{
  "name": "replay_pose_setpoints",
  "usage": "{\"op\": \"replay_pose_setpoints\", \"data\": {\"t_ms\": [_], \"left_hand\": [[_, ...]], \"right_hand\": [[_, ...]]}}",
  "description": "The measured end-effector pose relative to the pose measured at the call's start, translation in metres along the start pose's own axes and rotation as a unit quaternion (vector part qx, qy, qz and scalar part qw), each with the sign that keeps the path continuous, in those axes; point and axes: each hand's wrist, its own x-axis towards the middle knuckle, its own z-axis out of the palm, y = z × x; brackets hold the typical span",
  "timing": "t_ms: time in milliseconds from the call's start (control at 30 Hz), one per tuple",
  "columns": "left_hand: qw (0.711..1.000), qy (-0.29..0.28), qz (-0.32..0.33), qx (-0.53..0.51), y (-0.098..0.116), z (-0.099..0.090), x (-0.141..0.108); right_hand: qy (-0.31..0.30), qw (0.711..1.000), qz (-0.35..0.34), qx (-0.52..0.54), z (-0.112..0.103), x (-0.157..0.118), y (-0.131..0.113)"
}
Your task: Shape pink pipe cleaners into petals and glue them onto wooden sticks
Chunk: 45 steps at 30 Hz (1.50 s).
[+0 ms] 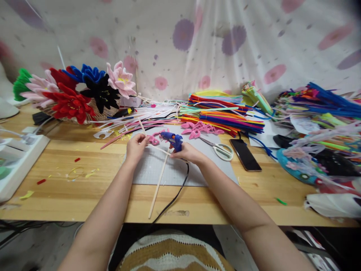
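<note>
My right hand [184, 152] is wrapped round a blue hot glue gun [175, 141], its nozzle pointing left toward my other hand. From its grip a black cord runs down over the table's front edge. My left hand [137, 146] pinches a thin pale stick [141, 126], whose end pokes up above the fingers. Right beside those fingertips is a pink looped pipe-cleaner piece [153, 140]; whether they touch it I cannot tell. A second pale stick [158, 186] lies slanting on the grey mat [146, 171], reaching past its near edge.
Pink petal shapes [197, 130], scissors [222, 150] and a phone [245, 154] lie to the right. Bundled coloured pipe cleaners [222, 113] are piled behind. Pipe-cleaner flowers [73, 103] stand back left, a white power strip [21, 165] at the left edge.
</note>
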Motion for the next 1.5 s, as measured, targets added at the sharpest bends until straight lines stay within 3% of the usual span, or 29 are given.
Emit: {"op": "replay_pose_setpoints", "data": {"t_ms": [133,267,400,533,667,833,1033,1267,1500], "left_hand": [[0.991,0.053,-0.069,-0.104,0.003,0.002,-0.001],[0.968,-0.012,-0.146,-0.201,0.009,0.011,-0.013],[0.945,-0.074,-0.212,-0.239,0.013,0.022,-0.028],[0.94,-0.117,-0.23,-0.225,0.013,0.032,-0.036],[0.937,-0.094,-0.244,-0.231,0.013,0.034,-0.035],[0.93,-0.099,-0.275,-0.225,0.016,0.018,-0.028],[0.939,-0.121,-0.266,-0.179,0.014,0.002,-0.021],[0.956,-0.134,-0.237,-0.105,0.013,0.004,-0.024],[0.964,-0.142,-0.218,-0.056,0.015,0.006,-0.027]], "right_hand": [[0.005,1.0,-0.008,-0.026,0.005,-0.002,0.004],[0.097,0.991,-0.067,-0.063,0.014,0.006,0.01],[0.198,0.976,-0.049,-0.072,0.025,0.017,0.017],[0.218,0.973,-0.054,-0.056,0.041,0.021,0.019],[0.214,0.976,-0.043,-0.012,0.05,0.021,0.017],[0.219,0.966,0.022,0.135,0.023,0.015,0.012],[0.152,0.983,0.036,0.095,-0.021,0.004,0.014],[0.166,0.985,0.025,0.046,-0.02,0.011,0.041],[0.193,0.981,0.031,0.004,-0.022,0.014,0.05]]}}
